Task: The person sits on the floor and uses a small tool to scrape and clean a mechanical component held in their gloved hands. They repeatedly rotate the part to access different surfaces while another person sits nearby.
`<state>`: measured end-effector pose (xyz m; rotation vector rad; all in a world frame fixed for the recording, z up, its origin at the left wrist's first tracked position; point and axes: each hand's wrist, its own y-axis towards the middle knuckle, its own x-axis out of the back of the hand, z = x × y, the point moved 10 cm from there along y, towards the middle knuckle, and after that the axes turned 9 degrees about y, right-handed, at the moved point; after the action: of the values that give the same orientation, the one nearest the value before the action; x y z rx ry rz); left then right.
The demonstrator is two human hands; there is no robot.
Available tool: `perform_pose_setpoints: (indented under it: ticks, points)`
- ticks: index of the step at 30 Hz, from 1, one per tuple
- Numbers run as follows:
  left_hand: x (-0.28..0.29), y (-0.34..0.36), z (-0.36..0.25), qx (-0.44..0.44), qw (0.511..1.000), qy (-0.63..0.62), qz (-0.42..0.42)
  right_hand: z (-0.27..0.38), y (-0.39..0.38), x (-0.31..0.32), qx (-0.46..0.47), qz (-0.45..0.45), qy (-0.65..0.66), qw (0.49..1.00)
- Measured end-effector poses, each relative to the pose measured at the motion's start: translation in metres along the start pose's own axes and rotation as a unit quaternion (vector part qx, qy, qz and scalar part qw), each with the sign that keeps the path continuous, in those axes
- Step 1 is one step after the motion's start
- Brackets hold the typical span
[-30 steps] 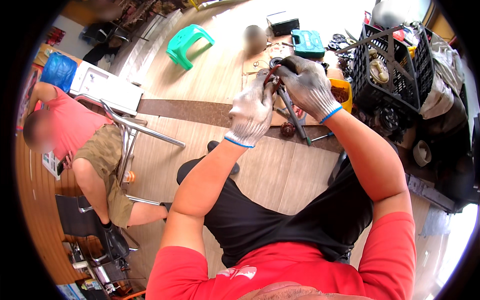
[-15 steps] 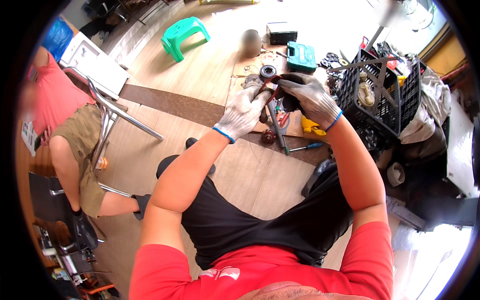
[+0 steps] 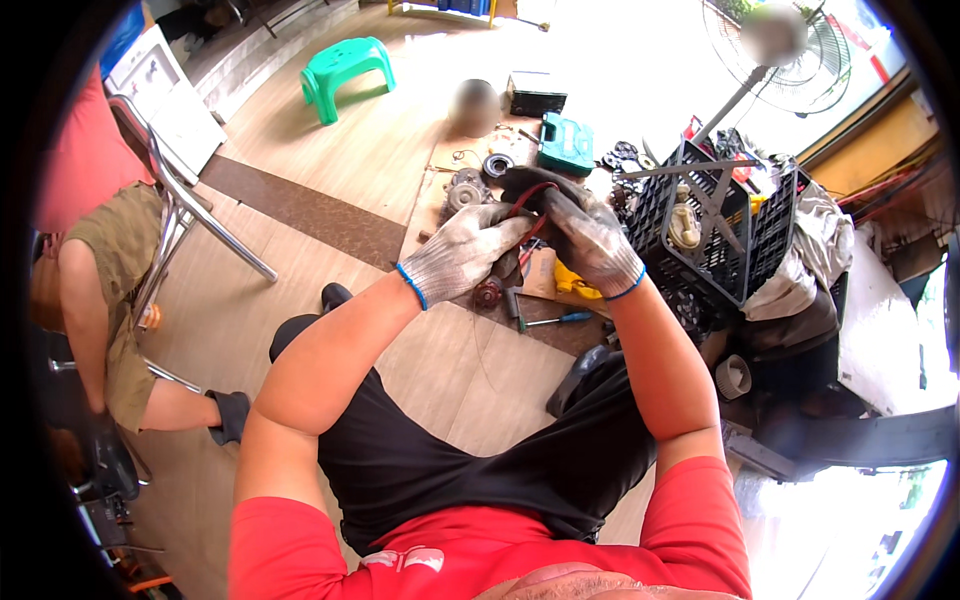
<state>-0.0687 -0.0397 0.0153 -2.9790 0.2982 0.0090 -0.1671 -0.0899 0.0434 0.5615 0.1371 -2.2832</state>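
Across the pale plank-patterned floor stands a green plastic stool; a teal plastic tool case lies closer, and a blue-handled screwdriver nearer the person. Between the two hands arcs a thin dark-red strip: the white-gloved left hand pinches it, and the grey-stained gloved right hand curls closed on it. Flat grey metal bars cross over a black latticed plastic crate containing a cream-coloured part.
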Motion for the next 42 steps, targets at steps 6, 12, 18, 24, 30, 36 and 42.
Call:
perform_pose_setpoints:
  ticks: [6, 12, 18, 24, 30, 36, 42]
  points:
    - [-0.003, -0.002, 0.005, 0.025, 0.997, -0.056, 0.041, -0.002, 0.000, -0.013, -0.017, 0.062, 0.082, 0.995]
    - [-0.010, 0.001, 0.015, 0.013, 0.988, -0.139, 0.066, -0.007, 0.004, -0.014, -0.009, 0.069, 0.098, 0.993]
    - [-0.014, 0.002, 0.021, 0.021, 0.983, -0.154, 0.097, -0.011, 0.005, 0.000, 0.004, 0.015, 0.097, 0.995]
    - [-0.012, 0.005, 0.025, 0.031, 0.981, -0.179, 0.068, -0.016, 0.006, 0.004, -0.005, -0.050, 0.104, 0.993]
    - [-0.015, 0.003, 0.012, -0.007, 0.997, -0.059, 0.042, -0.009, 0.009, 0.008, 0.022, 0.004, 0.064, 0.998]
    - [-0.013, -0.006, 0.010, 0.028, 0.985, -0.155, 0.073, 0.006, 0.013, -0.004, 0.033, 0.059, 0.092, 0.993]
    - [-0.026, -0.011, 0.011, 0.055, 0.966, -0.215, 0.134, 0.014, 0.002, -0.009, 0.041, 0.091, -0.054, 0.994]
